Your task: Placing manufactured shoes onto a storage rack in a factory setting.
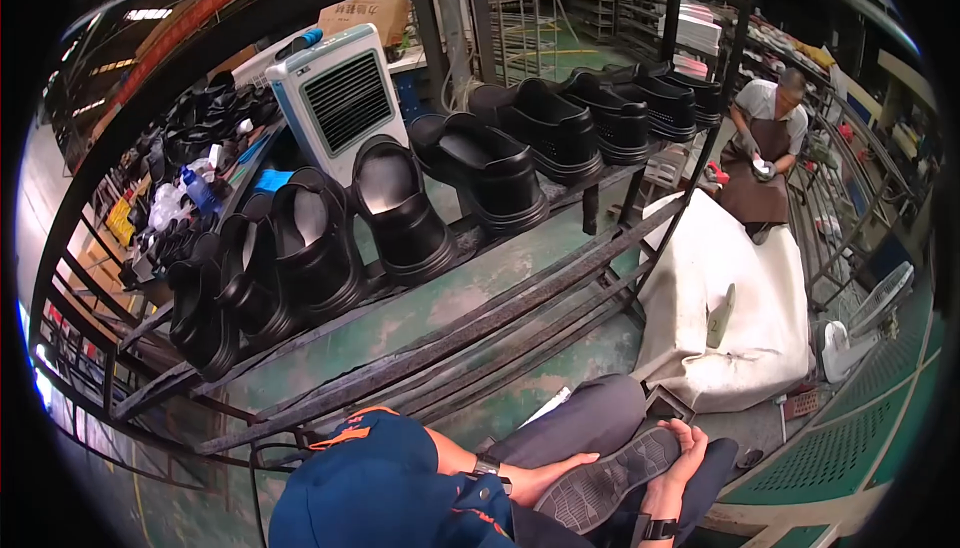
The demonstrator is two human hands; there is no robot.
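A dark shoe (pixel 606 482) lies over my lap with its patterned grey-black sole turned up. My left hand (pixel 552 474) grips its near left side, the thumb along the sole's edge; the other fingers are hidden beneath. Around the far right end of the shoe curls my right hand (pixel 686 460), fingertips over the sole's rim. The shoe's upper is mostly out of sight under the sole.
Ahead stands a dark metal rack (pixel 440 333) carrying a row of black shoes (pixel 400 218). Behind it is a white air cooler (pixel 335 98). A pale cloth (pixel 740 318) drapes something at right; beyond it, a person in a brown apron (pixel 757 183) handles a whitish item.
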